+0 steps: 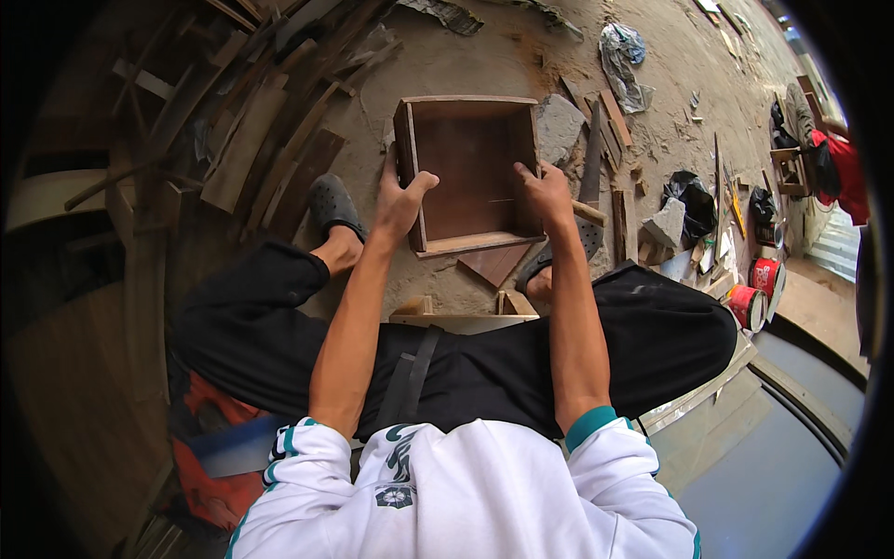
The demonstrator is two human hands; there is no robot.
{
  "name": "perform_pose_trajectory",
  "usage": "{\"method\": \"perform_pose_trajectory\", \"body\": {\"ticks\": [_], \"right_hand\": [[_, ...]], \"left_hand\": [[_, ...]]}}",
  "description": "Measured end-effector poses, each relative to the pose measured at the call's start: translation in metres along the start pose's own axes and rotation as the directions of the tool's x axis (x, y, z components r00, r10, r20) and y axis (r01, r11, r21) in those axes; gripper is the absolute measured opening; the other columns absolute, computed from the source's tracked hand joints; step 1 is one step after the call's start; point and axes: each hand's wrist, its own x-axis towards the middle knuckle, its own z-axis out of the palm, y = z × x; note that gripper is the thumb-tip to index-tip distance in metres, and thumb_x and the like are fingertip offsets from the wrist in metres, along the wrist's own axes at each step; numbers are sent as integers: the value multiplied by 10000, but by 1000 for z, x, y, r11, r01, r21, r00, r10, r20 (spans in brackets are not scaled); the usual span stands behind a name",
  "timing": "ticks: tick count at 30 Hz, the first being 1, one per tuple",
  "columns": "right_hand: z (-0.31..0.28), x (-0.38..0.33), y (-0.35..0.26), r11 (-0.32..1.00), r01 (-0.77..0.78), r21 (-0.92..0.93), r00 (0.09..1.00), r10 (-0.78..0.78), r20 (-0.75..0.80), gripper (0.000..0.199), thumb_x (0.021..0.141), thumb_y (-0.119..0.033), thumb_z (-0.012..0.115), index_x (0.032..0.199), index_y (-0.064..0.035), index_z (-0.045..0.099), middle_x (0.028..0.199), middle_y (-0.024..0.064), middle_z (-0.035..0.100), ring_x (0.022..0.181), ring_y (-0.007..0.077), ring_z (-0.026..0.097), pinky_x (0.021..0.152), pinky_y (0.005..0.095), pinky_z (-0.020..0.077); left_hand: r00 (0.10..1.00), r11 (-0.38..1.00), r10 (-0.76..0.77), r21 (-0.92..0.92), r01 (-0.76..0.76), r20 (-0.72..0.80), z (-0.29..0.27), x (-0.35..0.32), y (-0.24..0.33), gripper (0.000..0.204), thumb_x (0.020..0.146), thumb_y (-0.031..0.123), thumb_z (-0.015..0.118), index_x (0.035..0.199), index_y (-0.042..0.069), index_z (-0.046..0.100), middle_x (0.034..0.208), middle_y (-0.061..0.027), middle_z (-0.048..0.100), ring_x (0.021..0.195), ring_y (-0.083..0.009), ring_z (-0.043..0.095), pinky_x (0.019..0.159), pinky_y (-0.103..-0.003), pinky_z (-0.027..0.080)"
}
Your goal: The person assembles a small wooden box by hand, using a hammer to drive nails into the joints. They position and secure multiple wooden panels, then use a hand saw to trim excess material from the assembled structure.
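An open wooden drawer-like box (475, 244), brown inside with pale raw edges, is held up in front of me between my knees. My left hand (402, 203) grips its left wall, the thumb over the rim and the fingers on the outer side. On the opposite wall, my right hand (548, 196) holds on in the same way, its thumb over the rim and its other fingers partly hidden. The open side of the box faces me. Below it, a brown board (494, 265) lies on the ground.
Scrap boards (247, 154) pile up at the left. Right of the box are a long dark tapered blade (592, 158), a grey stone slab (560, 129), a black plastic bag (690, 203) and red cans (748, 306). A grey clog (335, 207) is on my left foot.
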Motion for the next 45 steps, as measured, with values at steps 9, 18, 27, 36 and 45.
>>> {"method": "perform_pose_trajectory", "body": {"ticks": [9,18,27,36,45], "right_hand": [[1,-11,-34,993,93,-76,994,-96,-46,295,851,-180,671,1103,-28,682,929,137,728,820,199,680,766,322,505],[15,3,-13,955,294,31,955,-293,-47,438,846,-177,688,1253,-36,606,1058,174,704,962,203,677,837,310,494],[16,4,-28,805,164,-570,986,-122,112,458,844,-225,607,1302,-216,588,931,245,672,878,413,649,785,474,527],[-59,7,20,994,46,-99,836,-93,-541,348,854,-274,625,1114,-51,682,1010,190,701,923,315,685,824,377,524],[-146,19,220,449,-433,781,471,852,-228,101,888,-160,515,799,-117,532,634,9,477,552,163,471,499,317,443]], "left_hand": [[996,993,-87,-75,87,-6,-16,6,-13,670,724,220,651,1320,-11,452,1188,-114,528,1087,-232,510,975,-331,394],[942,891,-331,-310,333,62,-35,12,-39,439,768,241,631,1126,10,527,1011,-92,540,920,-201,564,791,-330,483],[907,852,-420,-355,385,-24,-22,20,-64,400,759,276,624,980,-49,553,896,-107,563,861,-205,588,688,-338,501],[815,868,-482,-302,394,-321,-12,43,-112,550,713,361,581,977,-121,560,974,-170,569,872,-256,554,793,-388,461],[739,738,-630,-479,475,-238,31,44,-125,641,720,373,552,1195,-41,435,1174,-181,490,1025,-302,523,863,-485,459]]}}
